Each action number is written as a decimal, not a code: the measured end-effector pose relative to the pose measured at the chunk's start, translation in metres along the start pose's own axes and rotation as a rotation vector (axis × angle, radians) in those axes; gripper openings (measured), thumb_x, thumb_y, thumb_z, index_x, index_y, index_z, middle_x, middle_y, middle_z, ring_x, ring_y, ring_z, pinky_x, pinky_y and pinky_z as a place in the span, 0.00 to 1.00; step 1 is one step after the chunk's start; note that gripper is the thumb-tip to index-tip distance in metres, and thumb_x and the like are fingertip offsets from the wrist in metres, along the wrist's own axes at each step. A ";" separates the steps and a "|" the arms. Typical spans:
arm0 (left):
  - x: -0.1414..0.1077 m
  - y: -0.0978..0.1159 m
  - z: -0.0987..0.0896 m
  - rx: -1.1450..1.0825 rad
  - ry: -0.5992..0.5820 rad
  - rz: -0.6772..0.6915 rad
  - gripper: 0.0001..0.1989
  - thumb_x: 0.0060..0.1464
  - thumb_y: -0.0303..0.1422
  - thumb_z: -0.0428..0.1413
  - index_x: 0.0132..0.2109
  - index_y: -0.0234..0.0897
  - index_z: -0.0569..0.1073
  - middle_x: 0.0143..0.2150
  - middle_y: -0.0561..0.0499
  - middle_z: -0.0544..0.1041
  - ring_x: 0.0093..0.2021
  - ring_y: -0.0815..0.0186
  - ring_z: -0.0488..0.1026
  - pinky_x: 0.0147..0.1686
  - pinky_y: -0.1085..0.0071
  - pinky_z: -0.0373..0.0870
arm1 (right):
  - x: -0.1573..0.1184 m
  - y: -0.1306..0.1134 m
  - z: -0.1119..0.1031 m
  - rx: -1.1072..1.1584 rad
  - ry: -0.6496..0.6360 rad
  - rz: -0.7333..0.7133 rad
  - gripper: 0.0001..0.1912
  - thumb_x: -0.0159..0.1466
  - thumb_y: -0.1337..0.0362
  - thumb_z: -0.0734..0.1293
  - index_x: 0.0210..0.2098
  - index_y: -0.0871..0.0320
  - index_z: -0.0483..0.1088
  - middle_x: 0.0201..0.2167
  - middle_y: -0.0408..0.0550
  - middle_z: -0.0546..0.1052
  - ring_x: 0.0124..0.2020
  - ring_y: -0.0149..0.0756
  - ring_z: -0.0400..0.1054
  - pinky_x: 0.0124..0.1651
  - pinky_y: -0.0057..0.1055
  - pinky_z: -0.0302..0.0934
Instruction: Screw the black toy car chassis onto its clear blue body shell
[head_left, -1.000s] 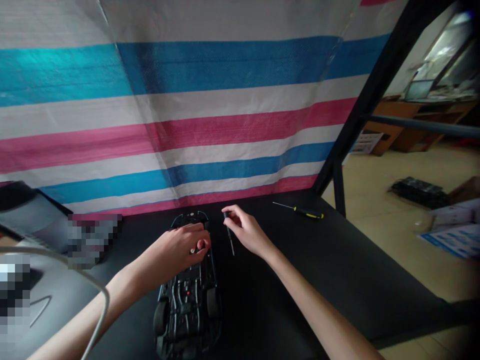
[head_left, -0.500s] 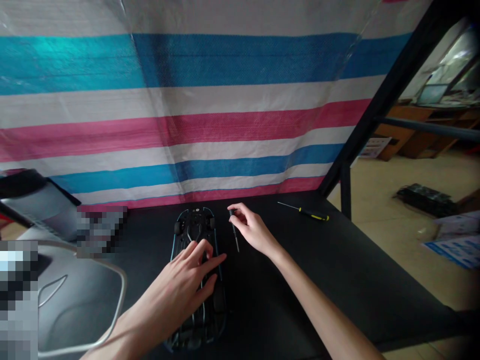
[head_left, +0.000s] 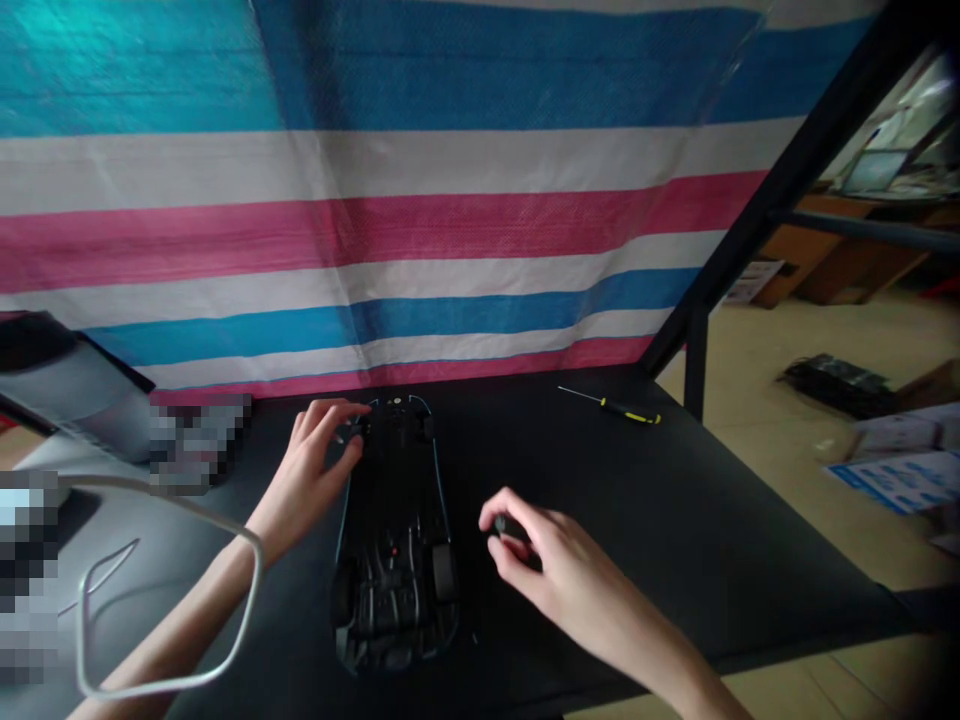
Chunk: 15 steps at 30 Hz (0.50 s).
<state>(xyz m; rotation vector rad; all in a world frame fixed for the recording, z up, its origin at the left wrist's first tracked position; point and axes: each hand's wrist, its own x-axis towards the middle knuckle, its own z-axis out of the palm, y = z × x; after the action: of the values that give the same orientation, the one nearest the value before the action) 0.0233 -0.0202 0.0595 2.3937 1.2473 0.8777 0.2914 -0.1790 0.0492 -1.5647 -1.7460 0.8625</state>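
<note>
A black toy car point(head_left: 394, 500) lies upside down on the dark table, its underside and wheels facing up and thin blue edges along its sides. My left hand point(head_left: 315, 460) is at the car's far left corner, thumb and forefinger closed around the wheel there. To the right of the car, my right hand point(head_left: 536, 550) curls around a screwdriver point(head_left: 504, 526) with a dark handle. The fingers cover most of that tool, and its shaft is hard to make out against the table. Farther back lies a second screwdriver point(head_left: 630, 412) with a black and yellow handle.
A pale cable point(head_left: 259, 570) loops over the left forearm at the left. Blurred-out objects point(head_left: 199, 440) and a grey device point(head_left: 82, 390) stand at the back left. A striped sheet point(head_left: 465, 230) hangs behind the table point(head_left: 637, 560), beside a black metal frame point(head_left: 696, 365).
My left hand has moved from the middle of the car to its far left wheel, uncovering the underside. My right hand has come nearer with the screwdriver. The view has tilted down slightly.
</note>
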 end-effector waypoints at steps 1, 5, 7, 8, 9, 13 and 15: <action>0.006 -0.011 0.004 -0.089 0.023 -0.021 0.16 0.66 0.39 0.50 0.58 0.43 0.71 0.57 0.46 0.70 0.56 0.56 0.69 0.55 0.57 0.68 | -0.012 0.000 0.006 -0.019 -0.042 0.026 0.04 0.67 0.65 0.64 0.41 0.50 0.70 0.29 0.39 0.73 0.26 0.30 0.65 0.31 0.27 0.57; 0.032 -0.047 0.028 -0.365 0.099 -0.148 0.16 0.62 0.40 0.52 0.53 0.38 0.71 0.51 0.47 0.75 0.53 0.58 0.72 0.55 0.60 0.68 | -0.037 0.009 0.035 -0.044 -0.137 0.082 0.06 0.64 0.65 0.67 0.40 0.48 0.72 0.33 0.39 0.77 0.26 0.30 0.67 0.31 0.26 0.59; 0.040 -0.059 0.039 -0.452 0.128 -0.178 0.17 0.60 0.40 0.53 0.52 0.37 0.71 0.48 0.48 0.76 0.51 0.59 0.72 0.55 0.62 0.67 | -0.040 0.016 0.049 -0.067 -0.108 0.091 0.07 0.62 0.65 0.70 0.40 0.48 0.73 0.34 0.39 0.78 0.27 0.30 0.68 0.30 0.26 0.59; 0.041 -0.063 0.043 -0.491 0.131 -0.192 0.17 0.59 0.40 0.53 0.52 0.37 0.72 0.47 0.48 0.76 0.51 0.60 0.73 0.55 0.62 0.68 | -0.041 0.020 0.054 -0.088 -0.096 0.088 0.07 0.61 0.65 0.71 0.39 0.48 0.73 0.34 0.39 0.78 0.27 0.31 0.68 0.31 0.26 0.60; 0.041 -0.066 0.046 -0.528 0.127 -0.204 0.17 0.58 0.40 0.54 0.51 0.36 0.72 0.47 0.48 0.76 0.50 0.60 0.73 0.54 0.63 0.68 | -0.042 0.023 0.059 -0.109 -0.085 0.084 0.07 0.61 0.66 0.71 0.38 0.48 0.73 0.33 0.39 0.77 0.27 0.31 0.68 0.31 0.26 0.60; 0.034 -0.075 0.049 -0.621 0.106 -0.233 0.16 0.57 0.39 0.54 0.51 0.36 0.72 0.46 0.48 0.77 0.49 0.59 0.74 0.54 0.61 0.69 | -0.043 0.033 0.065 -0.158 -0.061 0.075 0.04 0.65 0.67 0.67 0.36 0.50 0.72 0.33 0.40 0.77 0.29 0.33 0.71 0.34 0.27 0.63; 0.031 -0.076 0.048 -0.640 0.115 -0.232 0.16 0.57 0.38 0.54 0.50 0.36 0.72 0.46 0.47 0.77 0.48 0.60 0.74 0.53 0.61 0.69 | -0.036 0.037 0.059 -0.176 -0.021 0.074 0.03 0.67 0.66 0.66 0.37 0.50 0.71 0.35 0.42 0.78 0.33 0.35 0.73 0.37 0.29 0.65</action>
<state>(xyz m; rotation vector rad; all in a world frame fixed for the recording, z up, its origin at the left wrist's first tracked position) 0.0192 0.0495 -0.0053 1.6854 1.0457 1.1403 0.2685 -0.2156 -0.0170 -1.7491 -1.8302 0.7805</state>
